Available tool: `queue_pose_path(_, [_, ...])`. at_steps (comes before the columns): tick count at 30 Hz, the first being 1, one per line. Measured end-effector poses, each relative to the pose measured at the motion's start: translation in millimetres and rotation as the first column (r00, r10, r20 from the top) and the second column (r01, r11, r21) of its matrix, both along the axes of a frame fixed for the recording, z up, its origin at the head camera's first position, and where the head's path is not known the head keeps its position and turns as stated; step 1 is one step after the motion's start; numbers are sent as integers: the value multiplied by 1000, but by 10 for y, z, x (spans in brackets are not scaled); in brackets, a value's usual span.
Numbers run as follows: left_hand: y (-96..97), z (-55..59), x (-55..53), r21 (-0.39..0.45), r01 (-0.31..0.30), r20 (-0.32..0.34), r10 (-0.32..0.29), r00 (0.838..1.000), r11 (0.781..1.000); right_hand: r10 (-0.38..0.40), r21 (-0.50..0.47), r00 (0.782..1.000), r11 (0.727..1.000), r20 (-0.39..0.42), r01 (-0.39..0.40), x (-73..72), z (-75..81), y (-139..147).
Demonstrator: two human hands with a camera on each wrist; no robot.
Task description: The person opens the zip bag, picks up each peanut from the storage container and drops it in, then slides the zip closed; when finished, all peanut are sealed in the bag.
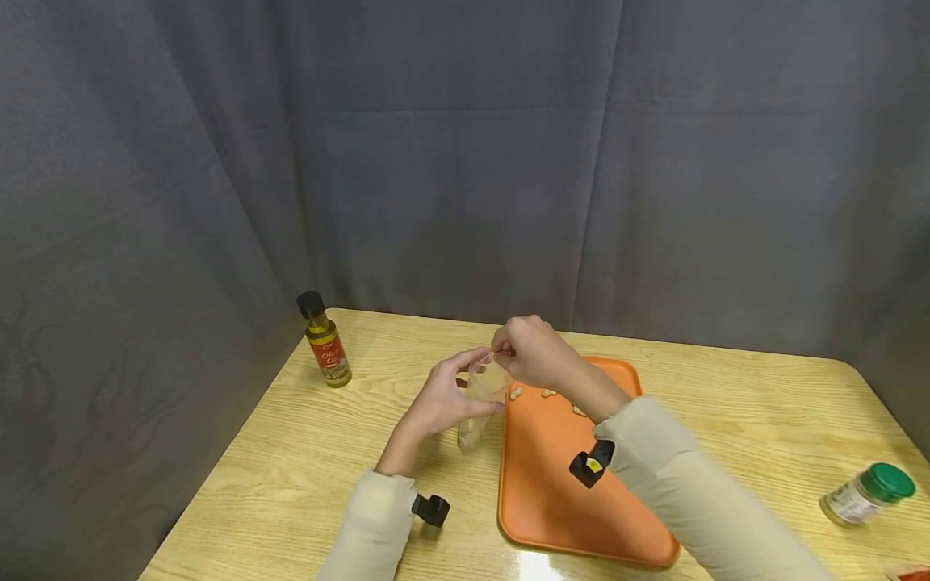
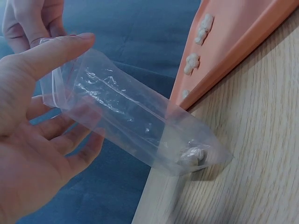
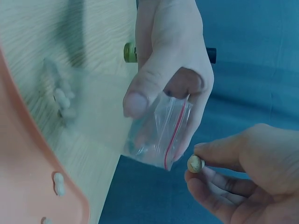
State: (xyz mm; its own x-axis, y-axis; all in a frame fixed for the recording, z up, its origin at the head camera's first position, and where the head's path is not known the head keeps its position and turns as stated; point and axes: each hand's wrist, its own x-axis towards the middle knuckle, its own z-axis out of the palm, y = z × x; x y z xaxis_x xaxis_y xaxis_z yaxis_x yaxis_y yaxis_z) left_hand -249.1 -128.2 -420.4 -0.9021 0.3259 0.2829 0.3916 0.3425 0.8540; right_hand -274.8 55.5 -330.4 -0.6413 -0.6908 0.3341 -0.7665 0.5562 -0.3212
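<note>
My left hand holds a clear zip bag near its mouth, thumb on one side and fingers on the other. A red line runs along the bag's top edge. Several peanuts lie in the bag's bottom corner, which hangs low over the table. Between thumb and fingers, my right hand pinches a single peanut close beside the bag's mouth. Other peanuts in their shells lie along the far left part of the orange tray.
An olive oil bottle with a black cap stands at the table's back left. At the right is a small jar with a green lid. Part of a red item shows at the bottom right corner. Grey curtains enclose the wooden table.
</note>
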Motion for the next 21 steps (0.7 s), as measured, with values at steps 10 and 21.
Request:
queue_pose_path(10, [6,18,10,5,9,8,-10,1000,1000,2,-15,999,1000,43,-2,33,-29,-87])
queue_pose_path(21, [35,16,11,2,12,3,-12,1000,1000,-15,-22,998,1000,57,17,54,-22,-105])
